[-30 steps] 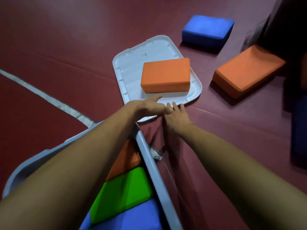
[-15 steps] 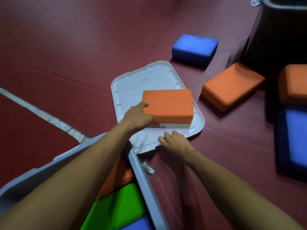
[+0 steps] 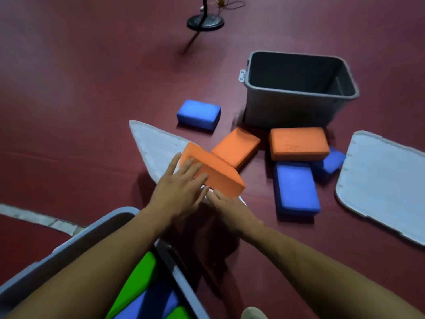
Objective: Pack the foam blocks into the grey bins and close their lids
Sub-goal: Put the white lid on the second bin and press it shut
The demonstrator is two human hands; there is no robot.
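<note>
A dark red floor [image 3: 92, 88] carries everything. The near bin [image 3: 110, 217], grey and open, sits under the forearms behind both hands. It holds a green block [image 3: 138, 272] and a packed blue block [image 3: 147, 305]. The far bin [image 3: 287, 109], grey and open, stands upright well beyond the hands and to their right. A flat lid [image 3: 379, 185] lies on the floor far to the right of the hands. A tilted lid [image 3: 156, 146] slopes up just beyond the hands, its near edge at the fingertips.

An orange block [image 3: 218, 173] leans on that tilted lid. A second orange block [image 3: 234, 148] lies just past it. A third orange block [image 3: 299, 143] sits in front of the far bin and overlaps a long blue block [image 3: 296, 187] and a half-hidden blue block [image 3: 331, 161]. A lone blue block [image 3: 199, 113] rests further out.

The left hand [image 3: 181, 192] lies flat with fingers spread on the orange block. The right hand [image 3: 227, 206], just beside it, reaches to the tilted lid's near edge below the block. Its fingertips are hidden, so its grip cannot be told. A black stand base [image 3: 205, 21] sits far beyond.
</note>
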